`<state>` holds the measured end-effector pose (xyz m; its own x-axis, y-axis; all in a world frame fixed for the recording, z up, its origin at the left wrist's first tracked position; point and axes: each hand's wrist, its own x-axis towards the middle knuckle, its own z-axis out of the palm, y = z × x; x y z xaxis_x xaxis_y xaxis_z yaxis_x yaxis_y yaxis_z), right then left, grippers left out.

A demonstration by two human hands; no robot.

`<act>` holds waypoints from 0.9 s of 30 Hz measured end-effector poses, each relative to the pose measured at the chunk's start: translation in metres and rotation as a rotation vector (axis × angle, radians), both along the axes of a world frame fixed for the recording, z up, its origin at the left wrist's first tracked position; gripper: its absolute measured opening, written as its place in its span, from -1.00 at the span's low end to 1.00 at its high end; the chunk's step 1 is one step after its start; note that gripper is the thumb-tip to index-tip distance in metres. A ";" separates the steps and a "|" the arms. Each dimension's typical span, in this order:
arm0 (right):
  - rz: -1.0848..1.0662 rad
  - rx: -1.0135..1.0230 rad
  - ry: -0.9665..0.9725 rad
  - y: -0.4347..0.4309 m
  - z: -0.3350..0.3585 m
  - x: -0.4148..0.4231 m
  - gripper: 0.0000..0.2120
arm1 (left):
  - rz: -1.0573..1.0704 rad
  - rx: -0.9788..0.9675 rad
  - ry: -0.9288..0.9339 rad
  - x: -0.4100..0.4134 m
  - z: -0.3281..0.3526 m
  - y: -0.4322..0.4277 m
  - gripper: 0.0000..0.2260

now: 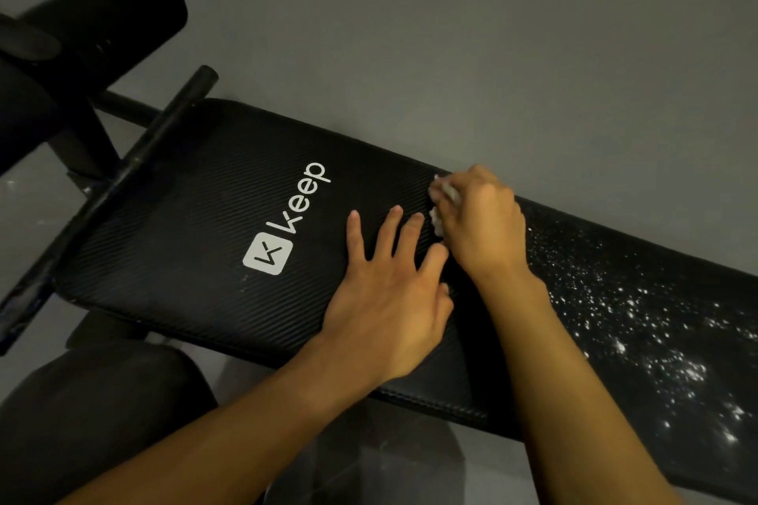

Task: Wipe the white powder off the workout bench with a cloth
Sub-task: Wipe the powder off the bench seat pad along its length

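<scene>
Head: cloth [447,192], seemingly bunched, mostly under right hand [482,228]

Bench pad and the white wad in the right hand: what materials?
Bench pad: likely vinyl or faux leather over padding, matte black, fine diagonal ribbing, stitched edge seam. White wad: soft and crumpled, cloth or paper; the right hand covers most of it.

Quick tally from us: one workout bench [213,217], one cloth [445,195], two hands, so left hand [381,299] and right hand [484,225]. One logo [287,217]. One crossbar [123,176]. We make it three foam rollers [123,8], though two are cut off at the edges. The white powder [656,340] specks? Way too many for us to count.
</scene>
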<state>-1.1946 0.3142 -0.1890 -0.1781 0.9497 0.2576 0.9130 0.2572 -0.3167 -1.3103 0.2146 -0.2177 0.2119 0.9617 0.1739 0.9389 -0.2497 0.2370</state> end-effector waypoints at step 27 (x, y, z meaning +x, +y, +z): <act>-0.176 0.001 -0.076 -0.068 0.000 0.019 -0.76 | -0.027 -0.029 0.033 -0.002 0.000 0.001 -0.55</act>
<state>-1.1752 0.2466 -0.1893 -0.0283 0.9676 0.2508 0.9652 0.0916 -0.2449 -1.3120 0.2159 -0.2181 0.2426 0.9602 0.1382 0.9394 -0.2681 0.2138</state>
